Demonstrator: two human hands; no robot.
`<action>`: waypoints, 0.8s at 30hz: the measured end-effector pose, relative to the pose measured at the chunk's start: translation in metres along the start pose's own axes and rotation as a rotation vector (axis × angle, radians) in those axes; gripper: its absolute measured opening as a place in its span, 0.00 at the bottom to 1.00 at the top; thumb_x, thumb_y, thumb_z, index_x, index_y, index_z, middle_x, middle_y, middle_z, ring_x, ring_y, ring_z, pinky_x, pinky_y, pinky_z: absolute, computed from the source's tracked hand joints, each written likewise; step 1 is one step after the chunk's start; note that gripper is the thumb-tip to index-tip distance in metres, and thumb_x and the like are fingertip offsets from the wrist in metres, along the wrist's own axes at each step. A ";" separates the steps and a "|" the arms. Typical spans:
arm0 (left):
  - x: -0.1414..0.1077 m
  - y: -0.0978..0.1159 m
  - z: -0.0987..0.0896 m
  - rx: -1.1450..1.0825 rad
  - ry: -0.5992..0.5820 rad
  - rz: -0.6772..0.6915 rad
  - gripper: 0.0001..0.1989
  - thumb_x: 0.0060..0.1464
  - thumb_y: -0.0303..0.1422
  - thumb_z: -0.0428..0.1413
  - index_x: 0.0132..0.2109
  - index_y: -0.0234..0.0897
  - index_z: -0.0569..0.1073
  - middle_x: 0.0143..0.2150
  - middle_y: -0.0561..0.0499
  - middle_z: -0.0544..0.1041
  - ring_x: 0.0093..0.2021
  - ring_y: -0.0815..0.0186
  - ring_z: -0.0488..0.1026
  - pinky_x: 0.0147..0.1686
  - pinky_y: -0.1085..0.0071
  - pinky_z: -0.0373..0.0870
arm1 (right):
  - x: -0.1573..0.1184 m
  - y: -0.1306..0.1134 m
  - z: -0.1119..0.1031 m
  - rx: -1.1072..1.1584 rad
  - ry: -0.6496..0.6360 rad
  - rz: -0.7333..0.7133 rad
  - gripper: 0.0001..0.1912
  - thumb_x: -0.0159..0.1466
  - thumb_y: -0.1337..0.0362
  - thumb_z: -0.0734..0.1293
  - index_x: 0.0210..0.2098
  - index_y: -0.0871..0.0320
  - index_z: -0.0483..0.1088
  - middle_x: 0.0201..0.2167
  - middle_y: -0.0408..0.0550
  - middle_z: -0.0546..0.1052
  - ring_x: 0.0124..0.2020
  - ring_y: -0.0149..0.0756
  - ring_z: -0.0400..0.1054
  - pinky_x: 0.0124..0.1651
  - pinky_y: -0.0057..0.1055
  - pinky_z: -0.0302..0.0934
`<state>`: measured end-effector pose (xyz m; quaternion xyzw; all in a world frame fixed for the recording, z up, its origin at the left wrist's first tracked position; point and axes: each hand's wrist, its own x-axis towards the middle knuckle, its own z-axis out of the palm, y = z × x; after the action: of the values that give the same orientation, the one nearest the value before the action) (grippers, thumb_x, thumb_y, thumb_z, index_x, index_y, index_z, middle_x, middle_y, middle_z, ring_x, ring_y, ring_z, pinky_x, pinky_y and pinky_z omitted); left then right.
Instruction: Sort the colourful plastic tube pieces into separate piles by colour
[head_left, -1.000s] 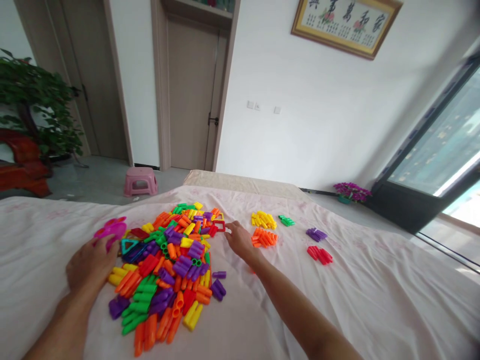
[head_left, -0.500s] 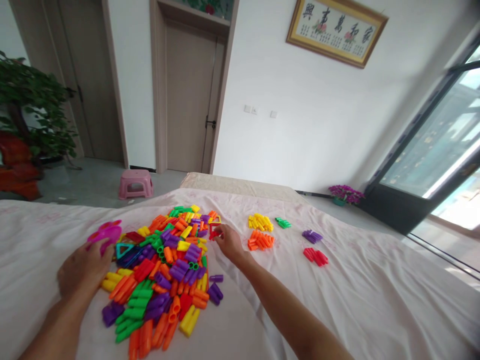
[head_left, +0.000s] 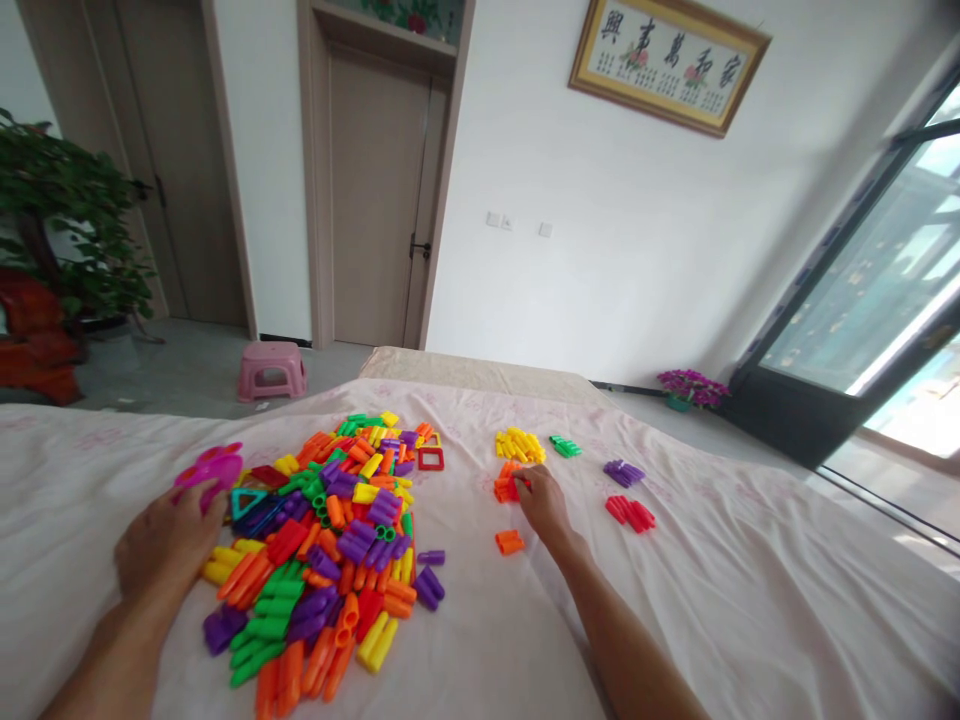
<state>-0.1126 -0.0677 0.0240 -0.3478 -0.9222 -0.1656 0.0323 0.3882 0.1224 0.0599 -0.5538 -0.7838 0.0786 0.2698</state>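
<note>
A big mixed pile of plastic tube-shaped building blocks (head_left: 322,540) in orange, green, purple, yellow and red lies on the cloth. At its left edge my left hand (head_left: 169,535) has its fingers curled over the lower part of a pink plastic piece (head_left: 214,465). My right hand (head_left: 546,505) is closed in a pinch at the small group of orange blocks (head_left: 505,484), and its fingertips cover part of an orange block there. One orange block (head_left: 510,542) lies apart, nearer to me. A red square frame (head_left: 431,459) rests at the pile's right side.
Small groups of yellow blocks (head_left: 520,446), green blocks (head_left: 565,446), purple blocks (head_left: 624,472) and red blocks (head_left: 631,513) lie to the right. A blue triangle frame (head_left: 246,503) sits in the pile. Beyond the cloth stands a pink stool (head_left: 271,370).
My right hand has moved right, from the red square frame to the orange group. The frame now lies free, and an orange block lies apart from its group. My left hand stays put.
</note>
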 end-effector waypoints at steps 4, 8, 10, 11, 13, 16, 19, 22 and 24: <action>-0.004 0.003 -0.005 -0.039 0.008 0.008 0.35 0.62 0.52 0.34 0.60 0.35 0.71 0.58 0.35 0.72 0.55 0.44 0.70 0.51 0.54 0.65 | -0.005 0.005 0.007 -0.045 0.023 0.000 0.15 0.67 0.65 0.59 0.43 0.54 0.78 0.45 0.49 0.75 0.45 0.36 0.71 0.46 0.29 0.63; -0.003 0.003 -0.005 -0.037 -0.002 0.003 0.36 0.63 0.52 0.32 0.61 0.37 0.70 0.61 0.36 0.70 0.56 0.44 0.69 0.52 0.54 0.64 | -0.009 -0.004 0.007 -0.043 0.056 0.016 0.15 0.67 0.64 0.60 0.45 0.52 0.77 0.48 0.49 0.74 0.46 0.38 0.71 0.42 0.31 0.63; -0.002 0.002 -0.002 -0.021 -0.003 -0.008 0.35 0.63 0.52 0.32 0.61 0.36 0.70 0.59 0.36 0.71 0.55 0.45 0.69 0.51 0.55 0.65 | -0.011 -0.017 0.007 0.032 0.053 -0.042 0.14 0.67 0.64 0.60 0.44 0.52 0.78 0.45 0.50 0.75 0.45 0.38 0.71 0.44 0.32 0.64; -0.001 0.002 -0.001 -0.014 0.002 -0.014 0.35 0.64 0.51 0.33 0.60 0.36 0.71 0.58 0.36 0.72 0.55 0.46 0.69 0.51 0.55 0.65 | -0.012 -0.025 0.009 0.090 0.042 -0.079 0.14 0.67 0.65 0.60 0.43 0.54 0.78 0.43 0.50 0.76 0.44 0.38 0.71 0.45 0.32 0.64; 0.000 0.001 0.001 -0.007 0.014 -0.020 0.34 0.64 0.51 0.34 0.60 0.36 0.71 0.58 0.36 0.72 0.55 0.46 0.69 0.51 0.55 0.65 | -0.014 -0.047 0.015 0.216 0.006 -0.145 0.13 0.66 0.66 0.62 0.42 0.56 0.78 0.40 0.49 0.77 0.40 0.37 0.72 0.45 0.32 0.65; 0.000 0.001 0.001 -0.021 0.028 -0.009 0.32 0.64 0.50 0.36 0.61 0.37 0.71 0.59 0.37 0.72 0.56 0.46 0.69 0.52 0.55 0.65 | -0.018 -0.085 0.028 0.338 -0.084 -0.216 0.11 0.66 0.66 0.63 0.42 0.56 0.78 0.38 0.48 0.78 0.36 0.34 0.72 0.43 0.30 0.65; 0.000 0.001 0.000 -0.033 0.024 -0.013 0.30 0.63 0.49 0.39 0.60 0.37 0.71 0.59 0.37 0.72 0.56 0.47 0.69 0.52 0.55 0.65 | -0.024 -0.122 0.040 0.360 -0.172 -0.252 0.11 0.66 0.62 0.66 0.45 0.54 0.78 0.42 0.48 0.78 0.36 0.33 0.73 0.42 0.29 0.65; 0.000 0.002 -0.001 -0.020 0.012 -0.029 0.31 0.63 0.50 0.39 0.60 0.38 0.71 0.59 0.37 0.72 0.56 0.47 0.69 0.52 0.55 0.65 | -0.029 -0.150 0.047 0.301 -0.215 -0.267 0.16 0.65 0.54 0.69 0.50 0.52 0.76 0.46 0.48 0.76 0.39 0.34 0.72 0.43 0.29 0.64; 0.000 0.002 -0.002 -0.007 0.009 -0.031 0.32 0.63 0.51 0.38 0.60 0.37 0.71 0.59 0.37 0.72 0.55 0.47 0.70 0.51 0.55 0.65 | -0.031 -0.163 0.050 0.243 -0.234 -0.295 0.18 0.63 0.51 0.70 0.50 0.50 0.75 0.47 0.47 0.76 0.44 0.37 0.72 0.45 0.30 0.64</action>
<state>-0.1111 -0.0670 0.0263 -0.3330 -0.9267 -0.1709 0.0326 0.2357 0.0419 0.0760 -0.3836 -0.8672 0.1957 0.2502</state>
